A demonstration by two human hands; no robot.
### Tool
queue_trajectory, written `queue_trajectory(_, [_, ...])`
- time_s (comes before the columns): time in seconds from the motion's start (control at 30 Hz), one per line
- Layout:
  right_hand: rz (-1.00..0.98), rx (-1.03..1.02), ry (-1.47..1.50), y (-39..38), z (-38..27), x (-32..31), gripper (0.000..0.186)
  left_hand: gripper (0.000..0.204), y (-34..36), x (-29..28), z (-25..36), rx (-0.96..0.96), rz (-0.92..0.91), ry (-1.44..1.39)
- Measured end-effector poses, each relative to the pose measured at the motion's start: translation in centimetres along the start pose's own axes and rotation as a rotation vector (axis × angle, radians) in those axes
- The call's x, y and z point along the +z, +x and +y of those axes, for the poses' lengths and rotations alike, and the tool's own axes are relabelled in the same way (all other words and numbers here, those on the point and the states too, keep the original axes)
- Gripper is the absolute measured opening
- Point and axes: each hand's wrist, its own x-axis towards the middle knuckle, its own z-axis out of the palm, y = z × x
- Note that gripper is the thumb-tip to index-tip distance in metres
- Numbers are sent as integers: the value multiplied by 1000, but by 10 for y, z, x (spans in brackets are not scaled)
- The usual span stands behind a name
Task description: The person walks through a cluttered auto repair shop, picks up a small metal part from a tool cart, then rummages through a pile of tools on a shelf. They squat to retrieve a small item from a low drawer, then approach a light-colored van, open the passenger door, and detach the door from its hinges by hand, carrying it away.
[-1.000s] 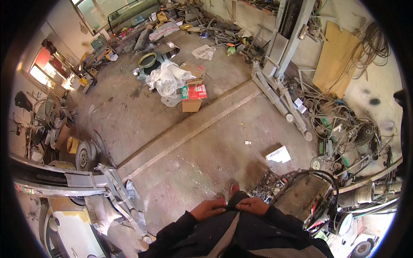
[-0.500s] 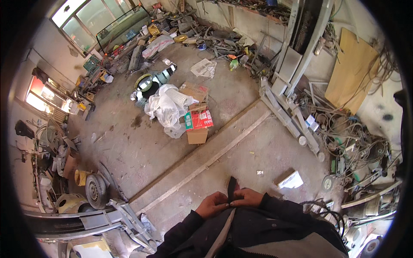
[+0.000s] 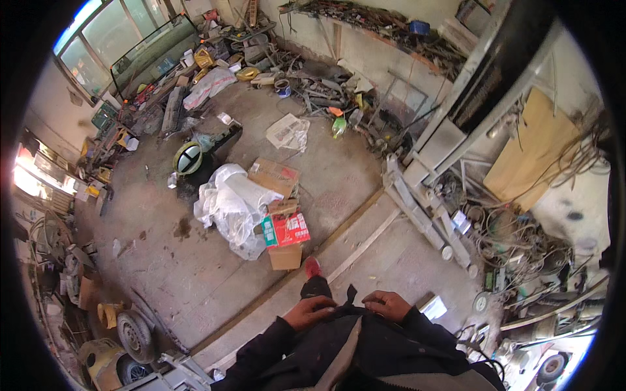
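Black strip (image 3: 351,293), pointing to twelve o'clock, is flanked by left hand (image 3: 310,313) and right hand (image 3: 390,305), both curled, grip undiscernible.

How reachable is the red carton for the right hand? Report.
Probably not without bending: the right hand is waist-high, the red carton lies on the floor ahead, though apparently unblocked.

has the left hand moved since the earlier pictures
Yes, forward: in the view, the left hand now appears much nearer the long floor strip than it did in either earlier picture.
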Motion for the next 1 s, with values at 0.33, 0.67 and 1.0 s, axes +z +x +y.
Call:
queue_trajectory(0.33, [354, 475, -630, 137, 187, -121, 31, 34, 68, -276, -1, -386, 626, 657])
queue_trajectory(0.67, [-188, 391, -895, 340, 219, -166, 40, 51, 156, -409, -69, -630, 606, 773])
queue_trajectory(1.0, [570, 218, 487, 560, -53, -395, 23, 57, 260, -513, -78, -966, 357, 466])
